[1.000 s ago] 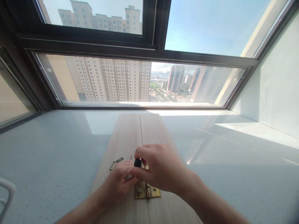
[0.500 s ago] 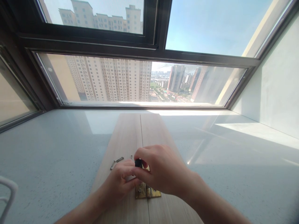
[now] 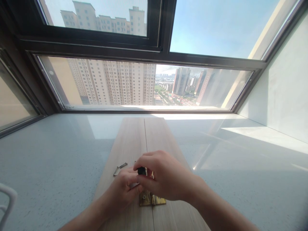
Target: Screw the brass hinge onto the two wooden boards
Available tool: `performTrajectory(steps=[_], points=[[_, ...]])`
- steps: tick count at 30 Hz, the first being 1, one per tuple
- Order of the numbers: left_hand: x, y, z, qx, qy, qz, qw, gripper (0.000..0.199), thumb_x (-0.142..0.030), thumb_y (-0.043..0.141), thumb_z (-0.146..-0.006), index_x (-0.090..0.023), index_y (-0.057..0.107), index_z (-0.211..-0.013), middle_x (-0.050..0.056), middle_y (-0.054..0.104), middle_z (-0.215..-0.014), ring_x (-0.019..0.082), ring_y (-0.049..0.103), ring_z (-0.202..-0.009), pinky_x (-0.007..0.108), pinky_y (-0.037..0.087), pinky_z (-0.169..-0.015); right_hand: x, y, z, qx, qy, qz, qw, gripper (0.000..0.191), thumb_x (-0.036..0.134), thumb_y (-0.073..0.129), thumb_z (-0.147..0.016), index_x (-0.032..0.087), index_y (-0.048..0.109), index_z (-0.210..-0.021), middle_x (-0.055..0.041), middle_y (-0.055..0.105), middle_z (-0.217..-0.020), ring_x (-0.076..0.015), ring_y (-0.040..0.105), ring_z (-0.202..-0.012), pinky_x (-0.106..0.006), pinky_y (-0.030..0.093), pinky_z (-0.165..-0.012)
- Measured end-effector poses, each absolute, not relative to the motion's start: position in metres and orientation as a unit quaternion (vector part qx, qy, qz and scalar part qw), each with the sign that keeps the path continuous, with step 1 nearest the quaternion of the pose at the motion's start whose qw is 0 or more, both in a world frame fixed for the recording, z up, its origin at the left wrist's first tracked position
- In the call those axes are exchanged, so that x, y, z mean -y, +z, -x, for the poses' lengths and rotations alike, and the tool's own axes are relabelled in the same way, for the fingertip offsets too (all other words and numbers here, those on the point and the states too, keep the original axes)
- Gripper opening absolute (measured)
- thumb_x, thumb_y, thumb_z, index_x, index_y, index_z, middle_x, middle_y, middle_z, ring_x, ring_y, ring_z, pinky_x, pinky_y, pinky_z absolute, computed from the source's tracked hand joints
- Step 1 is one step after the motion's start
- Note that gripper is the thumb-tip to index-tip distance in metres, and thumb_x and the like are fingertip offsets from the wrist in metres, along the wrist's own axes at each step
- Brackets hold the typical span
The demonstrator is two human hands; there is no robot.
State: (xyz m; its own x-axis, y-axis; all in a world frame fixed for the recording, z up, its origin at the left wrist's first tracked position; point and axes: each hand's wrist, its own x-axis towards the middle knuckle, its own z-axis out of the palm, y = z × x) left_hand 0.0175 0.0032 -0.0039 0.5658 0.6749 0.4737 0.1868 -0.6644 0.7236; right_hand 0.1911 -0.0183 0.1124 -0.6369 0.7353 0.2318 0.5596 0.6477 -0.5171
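Observation:
My right hand [image 3: 166,175] grips the black handle end of what looks like an upright screwdriver [image 3: 141,171], thumb and fingers closed around it. Just below and to the left, my left hand [image 3: 124,184] is closed, its thumb and fingers drawn together by the tool's lower part; their tips and whatever they pinch are hidden. Beneath both hands a worn brass hinge [image 3: 145,200] lies across the seam between two pale wooden boards [image 3: 130,138]. A screw shows in its left leaf. The tool's tip is out of sight.
Loose metal screws [image 3: 123,165] lie on the left board beside my left hand. The boards rest on a speckled white sill [image 3: 60,173] below a dark-framed window [image 3: 144,111]. A white curved bar [image 3: 11,195] stands at the lower left edge.
My right hand's fingers have shifted slightly left around the black handle, its top moving a little with them. My left hand stays almost in place; hinge and boards are unmoved.

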Motion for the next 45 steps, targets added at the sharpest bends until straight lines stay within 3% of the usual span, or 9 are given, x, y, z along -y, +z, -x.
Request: performTrajectory(steps=[7,13,17,22,26,33,37,41,45], points=[[-0.005,-0.005,-0.016,-0.266,0.390,-0.827,0.306,0.017,-0.019,0.056,-0.085,-0.017,0.062,-0.070,0.002,0.067,-0.076,0.017,0.060,-0.076,0.026,0.042,-0.070,0.012,0.104,-0.189,0.866,0.166,0.415,0.226,0.018,0.029,0.078,-0.075,0.014,0.067,-0.077,0.0007,0.063,-0.069,-0.0118,0.053,-0.060,-0.023,0.036,-0.056],[-0.004,-0.002,-0.016,-0.258,0.383,-0.831,0.311,0.019,-0.014,0.054,-0.084,-0.016,0.060,-0.066,0.001,0.064,-0.069,0.016,0.057,-0.070,0.026,0.041,-0.067,0.016,0.109,-0.194,0.884,0.189,0.367,0.220,0.030,0.021,0.070,-0.078,0.016,0.070,-0.108,-0.0037,0.070,-0.091,-0.0151,0.060,-0.073,-0.024,0.042,-0.065],[-0.003,-0.001,-0.016,-0.243,0.390,-0.835,0.304,0.016,-0.013,0.054,-0.085,-0.017,0.064,-0.073,0.002,0.066,-0.076,0.016,0.060,-0.074,0.025,0.041,-0.069,0.015,0.110,-0.195,0.884,0.192,0.369,0.215,0.020,0.012,0.065,-0.078,0.015,0.072,-0.096,-0.0017,0.069,-0.078,-0.0133,0.059,-0.067,-0.023,0.040,-0.062],[-0.004,-0.004,-0.016,-0.229,0.396,-0.835,0.307,0.011,-0.015,0.058,-0.084,-0.019,0.067,-0.081,0.003,0.069,-0.085,0.018,0.062,-0.082,0.027,0.043,-0.074,0.013,0.107,-0.191,0.873,0.163,0.408,0.210,0.007,0.021,0.071,-0.078,0.015,0.070,-0.082,-0.0004,0.066,-0.070,-0.0121,0.056,-0.060,-0.022,0.036,-0.056],[-0.005,-0.007,-0.016,-0.233,0.389,-0.834,0.315,0.013,-0.017,0.056,-0.086,-0.018,0.067,-0.079,0.004,0.068,-0.083,0.018,0.061,-0.081,0.028,0.043,-0.073,0.015,0.109,-0.190,0.873,0.128,0.426,0.198,0.018,0.030,0.074,-0.077,0.015,0.065,-0.072,0.0005,0.063,-0.065,-0.0117,0.052,-0.057,-0.023,0.032,-0.053],[-0.004,-0.005,-0.017,-0.249,0.380,-0.838,0.302,0.018,-0.012,0.053,-0.082,-0.016,0.059,-0.065,0.002,0.064,-0.069,0.017,0.058,-0.071,0.027,0.042,-0.068,0.018,0.115,-0.195,0.889,0.195,0.361,0.205,0.024,0.016,0.067,-0.077,0.016,0.071,-0.101,-0.0021,0.071,-0.083,-0.0146,0.061,-0.072,-0.023,0.041,-0.064],[-0.004,-0.004,-0.016,-0.250,0.380,-0.841,0.292,0.015,-0.011,0.053,-0.081,-0.017,0.062,-0.071,0.002,0.067,-0.075,0.016,0.058,-0.073,0.026,0.042,-0.069,0.017,0.112,-0.195,0.884,0.185,0.381,0.199,0.020,0.011,0.063,-0.079,0.015,0.072,-0.095,-0.0021,0.070,-0.079,-0.0134,0.060,-0.069,-0.022,0.040,-0.062],[-0.004,-0.005,-0.015,-0.240,0.381,-0.841,0.300,0.011,-0.014,0.056,-0.084,-0.018,0.066,-0.080,0.003,0.070,-0.082,0.018,0.061,-0.081,0.027,0.042,-0.075,0.015,0.108,-0.193,0.880,0.153,0.408,0.187,0.009,0.021,0.069,-0.080,0.016,0.071,-0.087,-0.0013,0.068,-0.072,-0.0130,0.056,-0.063,-0.023,0.036,-0.057],[-0.004,-0.005,-0.016,-0.233,0.383,-0.839,0.308,0.014,-0.017,0.054,-0.085,-0.017,0.064,-0.076,0.004,0.068,-0.080,0.018,0.061,-0.079,0.028,0.042,-0.073,0.014,0.108,-0.192,0.878,0.124,0.427,0.179,0.016,0.031,0.074,-0.078,0.016,0.068,-0.076,-0.0004,0.065,-0.067,-0.0123,0.051,-0.059,-0.024,0.031,-0.054]])
